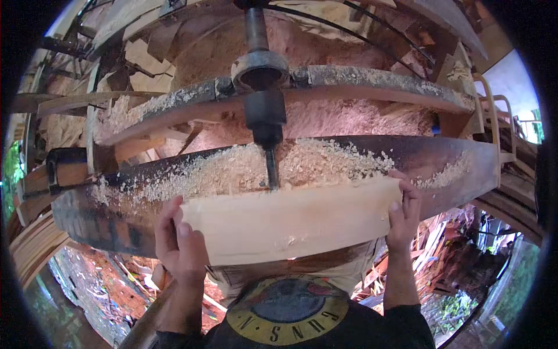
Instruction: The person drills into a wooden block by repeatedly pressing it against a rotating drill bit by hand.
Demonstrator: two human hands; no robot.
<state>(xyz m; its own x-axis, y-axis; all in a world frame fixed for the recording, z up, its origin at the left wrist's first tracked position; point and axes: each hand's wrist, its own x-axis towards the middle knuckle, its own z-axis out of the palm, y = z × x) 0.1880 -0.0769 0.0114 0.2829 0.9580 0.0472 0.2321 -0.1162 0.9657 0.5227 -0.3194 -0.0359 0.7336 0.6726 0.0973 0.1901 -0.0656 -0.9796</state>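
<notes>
A pale wooden board [296, 221] lies across the near side of a dark metal worktable, its far edge close to a drill bit [272, 170]. My left hand [179, 241] grips the board's left end, thumb on top. At the right end, my right hand [402, 212] is closed around the corner, with fingers at the far edge. The bit hangs from a black chuck [265, 119]; whether it touches the wood cannot be made out. Small shavings sit on the board's surface.
Wood chips [232, 168] are heaped on the metal table [87, 218] behind the board. A chip-covered wooden beam [372, 81] runs across behind the chuck. Stacked planks [38, 247] stand at the left, and a tubular metal frame [494, 116] at the right. Scraps litter the ground below.
</notes>
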